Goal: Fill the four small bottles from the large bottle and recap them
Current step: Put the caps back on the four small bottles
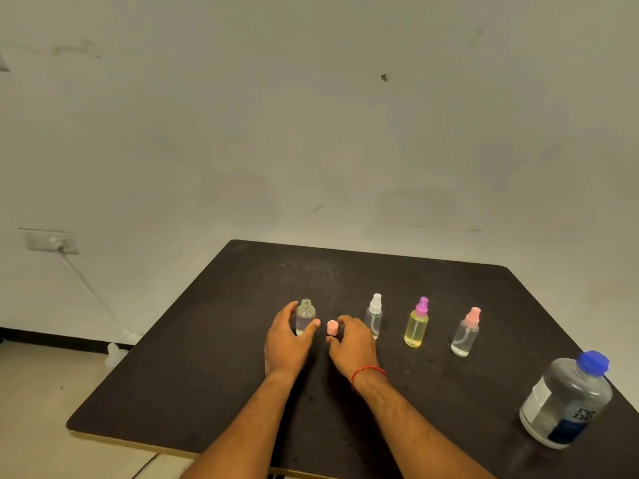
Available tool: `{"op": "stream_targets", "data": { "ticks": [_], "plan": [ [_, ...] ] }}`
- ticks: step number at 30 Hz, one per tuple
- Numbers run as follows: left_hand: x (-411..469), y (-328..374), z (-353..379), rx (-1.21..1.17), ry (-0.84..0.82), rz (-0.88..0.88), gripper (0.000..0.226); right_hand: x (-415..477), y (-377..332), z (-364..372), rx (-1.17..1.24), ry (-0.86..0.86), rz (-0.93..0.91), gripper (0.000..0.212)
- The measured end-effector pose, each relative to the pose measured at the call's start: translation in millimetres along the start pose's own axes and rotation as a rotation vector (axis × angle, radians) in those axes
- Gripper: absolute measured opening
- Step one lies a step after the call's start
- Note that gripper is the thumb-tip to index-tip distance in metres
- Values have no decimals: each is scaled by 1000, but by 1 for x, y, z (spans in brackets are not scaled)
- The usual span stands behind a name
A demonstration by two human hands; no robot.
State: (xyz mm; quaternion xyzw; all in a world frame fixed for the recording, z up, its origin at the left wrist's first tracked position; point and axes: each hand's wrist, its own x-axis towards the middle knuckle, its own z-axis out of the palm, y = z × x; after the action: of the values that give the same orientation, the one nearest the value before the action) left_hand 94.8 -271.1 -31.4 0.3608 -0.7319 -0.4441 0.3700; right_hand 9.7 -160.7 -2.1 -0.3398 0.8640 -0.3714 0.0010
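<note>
One bottle at a time. With left hand gripping the uncapped small bottle, leftmost in the row, park pink cap pinched by right hand just beside it; then fetch large bottle, near-right on table.

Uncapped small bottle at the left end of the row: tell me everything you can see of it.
The uncapped small bottle is clear, plastic by its look, round-shouldered, its threaded neck bare. It stands upright on the dark table, leftmost in the row. Its fill level is unclear. The left hand curls round it, thumb on its front; the right hand holds a pink cap beside it.
</note>
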Motion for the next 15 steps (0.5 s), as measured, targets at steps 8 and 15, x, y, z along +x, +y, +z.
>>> {"op": "stream_targets", "data": {
  "ticks": [8,15],
  "plan": [
    [-4,2,-1,23,-53,78,36,15,-4,14,117,30,7,8],
    [-3,-3,1,10,-63,148,32,27,-19,-8,149,9,-194,16]
  ]
}}
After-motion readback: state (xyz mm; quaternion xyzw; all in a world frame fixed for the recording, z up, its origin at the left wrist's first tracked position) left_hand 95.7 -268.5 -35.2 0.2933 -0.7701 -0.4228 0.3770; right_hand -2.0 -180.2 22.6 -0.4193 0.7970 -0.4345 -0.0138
